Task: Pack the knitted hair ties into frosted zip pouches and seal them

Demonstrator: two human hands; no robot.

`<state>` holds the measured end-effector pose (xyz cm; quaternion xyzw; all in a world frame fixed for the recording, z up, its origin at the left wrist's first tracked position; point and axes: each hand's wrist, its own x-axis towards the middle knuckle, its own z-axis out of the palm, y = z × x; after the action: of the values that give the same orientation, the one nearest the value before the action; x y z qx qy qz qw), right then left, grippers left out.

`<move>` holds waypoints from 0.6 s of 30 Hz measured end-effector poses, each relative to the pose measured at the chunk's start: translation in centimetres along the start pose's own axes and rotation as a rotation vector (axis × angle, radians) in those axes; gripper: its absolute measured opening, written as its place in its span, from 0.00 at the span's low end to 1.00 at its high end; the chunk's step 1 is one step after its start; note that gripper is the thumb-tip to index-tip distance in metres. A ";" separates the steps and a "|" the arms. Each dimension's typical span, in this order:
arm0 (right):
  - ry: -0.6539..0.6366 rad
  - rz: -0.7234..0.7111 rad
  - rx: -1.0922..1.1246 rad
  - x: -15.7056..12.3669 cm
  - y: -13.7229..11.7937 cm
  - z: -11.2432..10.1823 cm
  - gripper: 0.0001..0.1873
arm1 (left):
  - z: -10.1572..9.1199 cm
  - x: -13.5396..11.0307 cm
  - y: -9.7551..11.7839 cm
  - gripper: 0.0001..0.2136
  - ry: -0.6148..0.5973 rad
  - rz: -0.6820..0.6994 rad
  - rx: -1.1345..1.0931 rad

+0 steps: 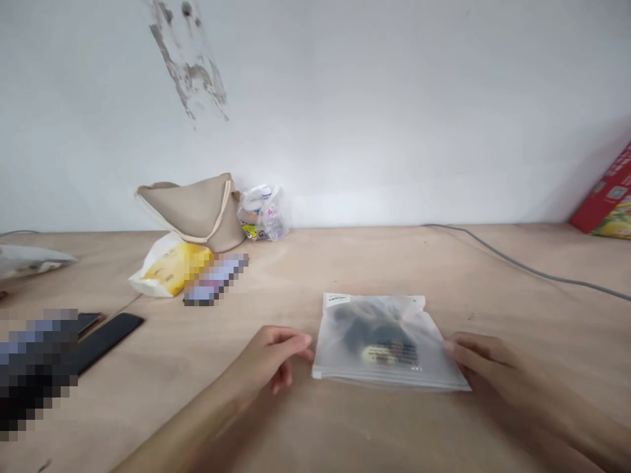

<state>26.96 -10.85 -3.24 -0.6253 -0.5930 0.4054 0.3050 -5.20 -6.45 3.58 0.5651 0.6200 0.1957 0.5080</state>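
We are looking at a plain, informal indoor room, most likely a home or a makeshift work space, though we cannot say which for certain. A bare plywood counter [315, 263] runs along a white painted wall [374, 112], which has a scuffed patch of peeling paint [187, 66] high up. Everyday belongings sit on the wood: a beige fabric bag [194, 213], a clear plastic bag [263, 213] of packaged items, a white and yellow pouch [165, 269], a frosted zip bag [384, 341], a flat black device [106, 341] and a red printed box [606, 194] against the wall. A grey cable [517, 263] trails across the counter.
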 end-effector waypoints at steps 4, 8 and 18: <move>0.037 -0.050 -0.015 0.9 -1.0 1.2 0.20 | 1.1 2.0 1.2 0.08 -0.118 -0.081 -0.152; 0.139 -0.112 -0.028 0.9 -1.7 2.2 0.21 | 2.4 2.9 1.8 0.08 -0.067 0.007 -0.249; 0.346 -0.504 -0.241 -1.8 -1.6 1.5 0.11 | 3.5 1.0 -0.4 0.09 0.184 0.489 -0.064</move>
<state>24.90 -12.58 -2.37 -0.5500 -0.7121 0.1317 0.4160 -2.29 -6.87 1.40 0.6617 0.5018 0.3828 0.4048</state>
